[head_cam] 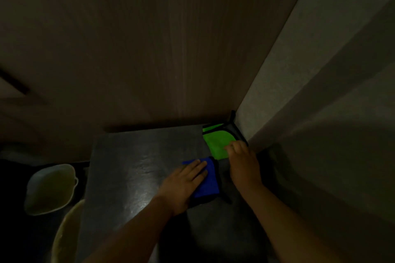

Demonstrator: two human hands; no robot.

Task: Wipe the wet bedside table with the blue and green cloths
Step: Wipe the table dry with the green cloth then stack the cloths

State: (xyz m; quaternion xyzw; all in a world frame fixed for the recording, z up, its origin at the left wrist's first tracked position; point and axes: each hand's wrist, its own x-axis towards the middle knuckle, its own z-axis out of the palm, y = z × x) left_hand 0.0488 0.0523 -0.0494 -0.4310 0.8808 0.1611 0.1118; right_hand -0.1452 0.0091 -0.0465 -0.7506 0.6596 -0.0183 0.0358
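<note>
The flat left hand (185, 183) covered part of the folded blue microfibre cloth (208, 181). The right hand (243, 164) hid a corner of the bright green cloth (217, 144). A pale round rim (64, 232) ran off the bottom edge, unidentifiable in the gloom.

One head-worn camera looks steeply down, close over the bedside table (136, 166), facing its far right corner against the wall (149, 49).

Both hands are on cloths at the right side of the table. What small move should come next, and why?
Probably sweep the left hand, flat on the blue cloth, leftward: the table there glistens, seemingly unwiped. The right hand rests on the green cloth in the back corner.
</note>
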